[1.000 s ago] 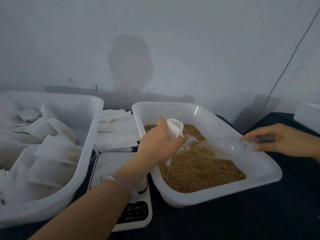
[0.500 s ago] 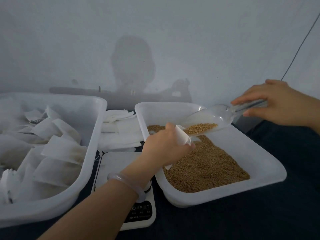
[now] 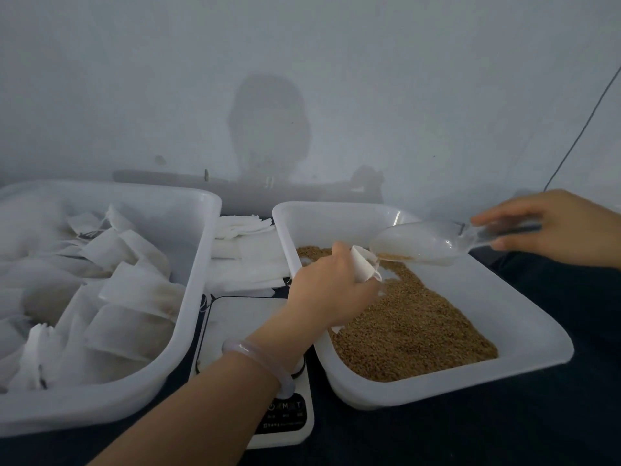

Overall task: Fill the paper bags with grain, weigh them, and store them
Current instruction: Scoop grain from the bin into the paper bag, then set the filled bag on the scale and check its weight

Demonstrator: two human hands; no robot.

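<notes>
A: Where to find the small white paper bag (image 3: 364,264)?

B: Up over the left side of the white plastic tray (image 3: 453,385) of brown grain (image 3: 413,324), gripped in the left hand (image 3: 331,290).

A: Handles how?

B: Looks thin, limp, almost weightless. Likely crumples or folds shut under a squeeze. Better to hold round the body, just below the mouth, leaving the rim open. Will probably sag once filled, so worth supporting underneath.

A: And the pose?

B: Reaches forward above the white digital scale (image 3: 248,317), knuckles up, fingers curled round the bag. As for the right hand (image 3: 551,227): raised over the tray's far right edge, pinches the handle of the clear plastic scoop (image 3: 423,243), tipping its lip to the bag's mouth with a little grain at the edge.
</notes>
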